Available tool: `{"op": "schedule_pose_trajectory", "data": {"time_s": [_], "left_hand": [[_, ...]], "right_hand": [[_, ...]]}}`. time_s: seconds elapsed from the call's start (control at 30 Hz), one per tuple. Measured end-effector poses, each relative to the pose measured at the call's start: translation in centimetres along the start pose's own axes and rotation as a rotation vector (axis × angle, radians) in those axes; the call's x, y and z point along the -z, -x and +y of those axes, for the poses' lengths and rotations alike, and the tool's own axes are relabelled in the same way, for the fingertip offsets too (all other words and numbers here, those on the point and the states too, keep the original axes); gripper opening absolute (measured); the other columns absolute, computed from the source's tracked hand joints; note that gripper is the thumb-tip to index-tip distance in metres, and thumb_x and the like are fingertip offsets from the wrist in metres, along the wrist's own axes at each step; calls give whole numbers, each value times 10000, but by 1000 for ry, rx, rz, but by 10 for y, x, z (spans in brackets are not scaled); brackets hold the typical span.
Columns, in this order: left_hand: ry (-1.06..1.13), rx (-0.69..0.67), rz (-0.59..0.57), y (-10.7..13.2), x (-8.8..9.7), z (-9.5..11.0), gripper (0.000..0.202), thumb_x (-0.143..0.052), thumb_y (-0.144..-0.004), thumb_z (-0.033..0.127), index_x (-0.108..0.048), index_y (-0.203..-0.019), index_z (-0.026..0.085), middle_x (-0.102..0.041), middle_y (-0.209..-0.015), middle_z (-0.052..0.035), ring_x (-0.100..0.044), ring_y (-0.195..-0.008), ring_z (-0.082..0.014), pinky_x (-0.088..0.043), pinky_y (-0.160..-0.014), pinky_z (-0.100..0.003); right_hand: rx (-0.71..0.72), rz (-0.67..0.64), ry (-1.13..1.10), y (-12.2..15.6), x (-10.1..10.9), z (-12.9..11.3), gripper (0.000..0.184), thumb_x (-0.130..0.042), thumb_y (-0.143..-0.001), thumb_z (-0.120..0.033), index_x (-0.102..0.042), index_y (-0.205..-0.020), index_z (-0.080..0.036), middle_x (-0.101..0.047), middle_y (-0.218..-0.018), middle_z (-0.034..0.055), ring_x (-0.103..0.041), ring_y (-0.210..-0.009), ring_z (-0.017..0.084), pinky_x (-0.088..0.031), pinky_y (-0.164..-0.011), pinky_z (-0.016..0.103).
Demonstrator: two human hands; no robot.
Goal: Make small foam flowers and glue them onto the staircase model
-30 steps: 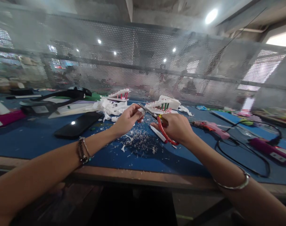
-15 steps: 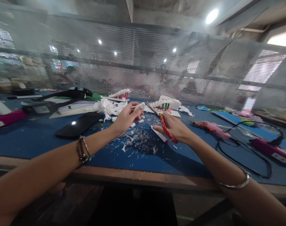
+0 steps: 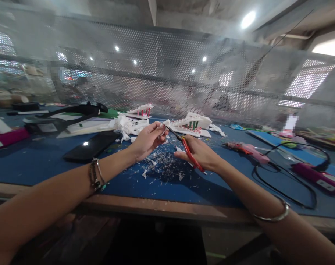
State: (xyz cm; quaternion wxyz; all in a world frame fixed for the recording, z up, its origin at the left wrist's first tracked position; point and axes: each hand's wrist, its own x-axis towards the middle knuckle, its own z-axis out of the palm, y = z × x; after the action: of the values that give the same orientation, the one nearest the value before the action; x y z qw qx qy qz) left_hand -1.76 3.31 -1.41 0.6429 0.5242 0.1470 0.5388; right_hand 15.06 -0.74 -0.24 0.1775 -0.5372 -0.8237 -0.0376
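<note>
Pinched in the fingers of my left hand (image 3: 149,139) is a small white piece (image 3: 165,124), which looks like foam or paper. My right hand (image 3: 202,152) is closed on red-handled scissors (image 3: 189,151). The tips of the blades reach the white piece and seem to touch it. Below both hands, white shavings (image 3: 167,165) lie scattered over the blue table top. A white stick-like thing with a red end lies partly hidden under my right hand. Behind my hands stand two white models, one with red posts (image 3: 141,110) and one with green posts (image 3: 195,123).
A heap of white scraps (image 3: 125,125) lies behind my left hand, beside a black phone (image 3: 91,146). At the right are a pink glue gun (image 3: 252,151), its black cable and a purple power strip (image 3: 319,178). A perforated metal screen (image 3: 167,73) rises behind the table.
My right hand has moved slightly left with the scissors, bringing their tips from beside the white piece onto it. My left hand has barely moved and still holds the piece.
</note>
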Motion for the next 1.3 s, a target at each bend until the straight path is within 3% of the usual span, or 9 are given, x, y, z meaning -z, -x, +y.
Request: {"op": "schedule_pose_trajectory", "data": {"time_s": [0.5, 0.77, 0.93, 1.13, 1.3], "left_hand": [[35, 206, -81, 0, 3, -1, 209, -418, -784, 66, -433, -589, 140, -392, -501, 44, -309, -381, -16, -363, -496, -184], [8, 229, -71, -1, 4, -1, 182, -411, -760, 63, -409, -598, 146, -393, -507, 48, -297, -383, -15, -355, -495, -184], [-30, 183, -29, 1, 2, -6, 192, -413, -780, 97, -393, -598, 153, -371, -496, 50, -295, -393, -23, -292, -445, -174], [-95, 216, -31, 7, -6, -14, 141, -455, -720, 60, -409, -631, 158, -381, -467, 53, -305, -389, -32, -237, -411, -183], [-121, 229, -41, 5, -4, -21, 131, -479, -688, 76, -412, -622, 167, -367, -462, 49, -333, -395, -41, -230, -394, -195]], "right_hand": [[-76, 83, 264, 1, 4, -5, 492, -306, -715, -646, -446, -633, -182, -513, -596, 31, -440, -507, 139, -226, -455, 235], [-88, 42, 305, 1, 3, -7, 533, -286, -746, -627, -507, -571, -174, -533, -546, 45, -449, -483, 131, -217, -457, 239], [-98, 18, 301, 0, 1, -7, 557, -241, -769, -618, -505, -557, -175, -533, -531, 45, -476, -489, 139, -235, -453, 239], [-71, -8, 286, 1, -4, -8, 561, -273, -733, -648, -502, -830, -145, -585, -752, 95, -552, -614, 193, -321, -496, 261], [-128, -42, 322, -2, -3, -8, 600, -235, -719, -679, -546, -667, -167, -606, -693, 105, -575, -634, 225, -333, -498, 274]]}}
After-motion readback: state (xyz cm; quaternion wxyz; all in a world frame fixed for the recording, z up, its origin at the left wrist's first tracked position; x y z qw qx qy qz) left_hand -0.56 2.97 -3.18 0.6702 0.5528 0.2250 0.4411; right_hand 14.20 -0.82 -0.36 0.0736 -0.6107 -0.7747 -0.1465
